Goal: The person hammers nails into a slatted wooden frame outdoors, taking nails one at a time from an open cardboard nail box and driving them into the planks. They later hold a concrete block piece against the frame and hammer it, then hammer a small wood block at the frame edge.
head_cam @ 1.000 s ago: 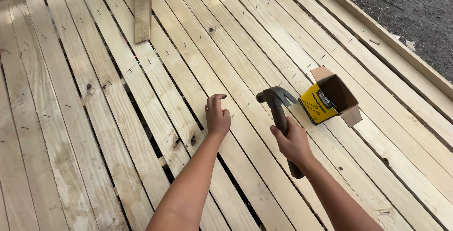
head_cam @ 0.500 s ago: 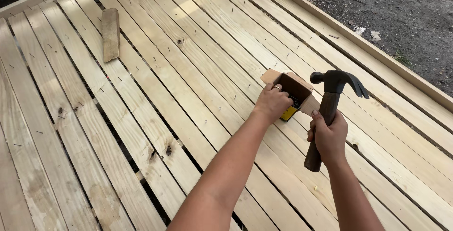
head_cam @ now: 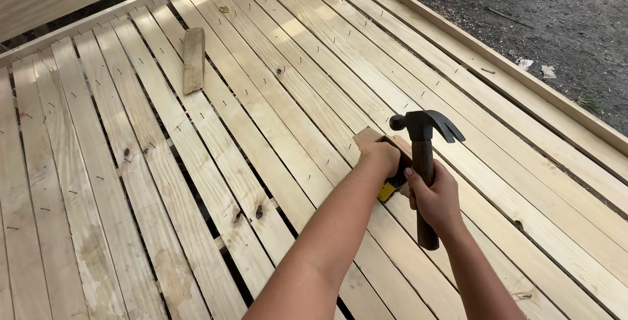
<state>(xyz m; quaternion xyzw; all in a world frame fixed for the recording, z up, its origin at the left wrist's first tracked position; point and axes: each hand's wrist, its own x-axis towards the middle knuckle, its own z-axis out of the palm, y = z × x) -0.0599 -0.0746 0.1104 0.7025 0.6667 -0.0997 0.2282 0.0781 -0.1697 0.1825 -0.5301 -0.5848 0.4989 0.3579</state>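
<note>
My right hand (head_cam: 435, 199) grips the dark wooden handle of a claw hammer (head_cam: 422, 137), held upright with its black head above my fist. My left hand (head_cam: 379, 156) reaches into a small open cardboard box (head_cam: 366, 136) with a yellow side, lying on the plank deck just left of the hammer. Its fingers are hidden inside the box, so what they hold cannot be seen. Both forearms come in from the bottom of the view.
The deck (head_cam: 261, 130) is made of pale wooden slats with gaps and protruding nails. A short loose board (head_cam: 193, 59) lies at the upper left. A raised edge beam (head_cam: 497, 58) borders the deck on the right, with bare dirt ground (head_cam: 543, 12) beyond.
My left hand moved from the planks to the box and has gone into it. My right hand has kept the hammer upright, now close beside the box.
</note>
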